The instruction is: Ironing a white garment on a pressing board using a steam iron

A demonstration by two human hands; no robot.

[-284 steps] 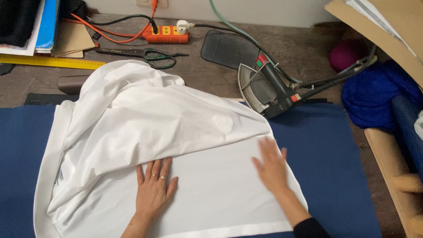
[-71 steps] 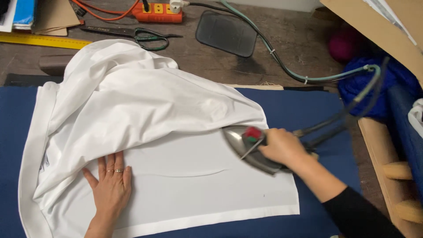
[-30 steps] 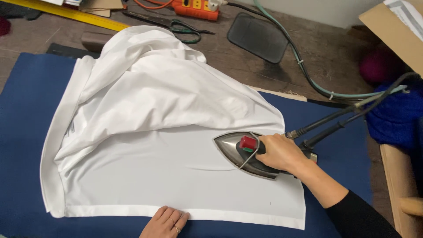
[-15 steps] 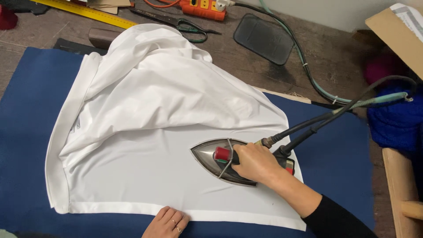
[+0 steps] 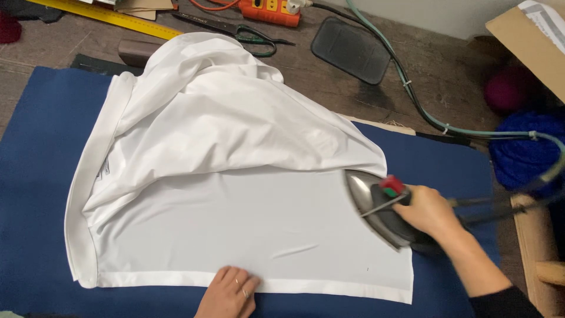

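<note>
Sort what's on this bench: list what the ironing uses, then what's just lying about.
In use: iron in the right hand; white garment, hem pinned by the left hand; blue pad.

Lying about: scissors, yellow ruler, orange power strip, black mat, blue yarn.

Wooden counter (image 5: pixel 447 70) carrying a blue pad (image 5: pixel 41 176) across the lower frame, white fabric (image 5: pixel 235 176) spread on it; ruler (image 5: pixel 100 15), scissors (image 5: pixel 235 29), black mat (image 5: pixel 353 50) along the top.

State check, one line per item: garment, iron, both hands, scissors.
White fabric garment: lower half spread flat, upper half bunched.
Grey metal steam iron: on the garment's right edge, gripped.
Right hand: closed on the iron handle.
Left hand: flat on the hem.
Green-handled scissors: lying shut.
</note>
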